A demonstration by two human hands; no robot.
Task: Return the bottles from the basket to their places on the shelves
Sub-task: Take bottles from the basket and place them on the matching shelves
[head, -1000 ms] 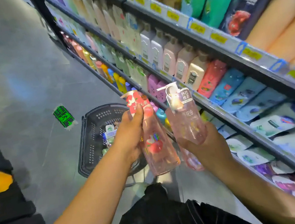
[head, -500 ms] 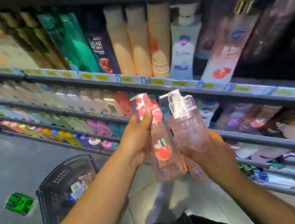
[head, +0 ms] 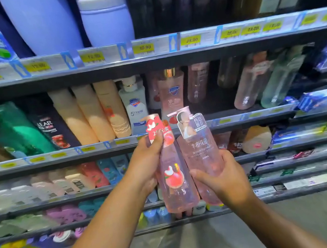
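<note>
The left hand (head: 145, 164) grips the fruit-label bottle (head: 174, 177), the right hand (head: 222, 176) the pump bottle (head: 202, 150) (both pink, upright, side by side), held before the middle shelf (head: 251, 115) front edge.

A cool bluish cast is laid on the tall pale lilac plastic bottles (head: 43, 25) at upper left; the upper right is left dim. The yellow price tags (head: 144, 47) are smeared by blur, and the grey metal shelf rails (head: 149, 59) are bowed toward the edges. The clear pink plastic pump bottle with white lettering (head: 201, 152) at centre is rendered sharpest
</note>
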